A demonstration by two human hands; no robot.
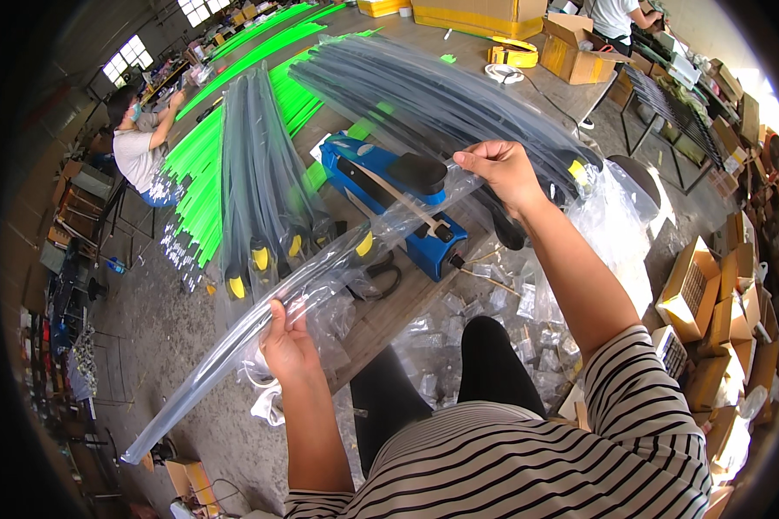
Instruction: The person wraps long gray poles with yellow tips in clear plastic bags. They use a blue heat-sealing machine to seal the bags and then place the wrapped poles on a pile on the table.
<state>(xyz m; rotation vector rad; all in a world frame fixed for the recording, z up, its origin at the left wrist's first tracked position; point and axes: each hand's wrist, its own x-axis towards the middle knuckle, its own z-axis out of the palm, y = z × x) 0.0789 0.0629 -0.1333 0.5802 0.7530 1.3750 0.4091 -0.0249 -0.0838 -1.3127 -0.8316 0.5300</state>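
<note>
A long clear plastic sleeve (225, 381) with a slim dark thing inside and a yellow piece near its upper end stretches slantwise across the view. My left hand (291, 346) is closed on it around the middle, thumb on top. Its flat upper end is pinched by my right hand (504, 177). That end passes over a blue heat sealer (363, 164) with a black pressing handle (418, 175), standing on the table. I cannot tell whether the sleeve touches the sealer. Partly under the sleeve lie black-handled scissors (388, 275).
Bundles of sleeved dark sticks (255, 164) and more sleeved sticks (424, 82) flank the sealer. Bright green strips (201, 195) spread to the left, where a person (138, 143) sits. Small clear packets (476, 304) litter the floor. Cardboard boxes (692, 285) stand at right.
</note>
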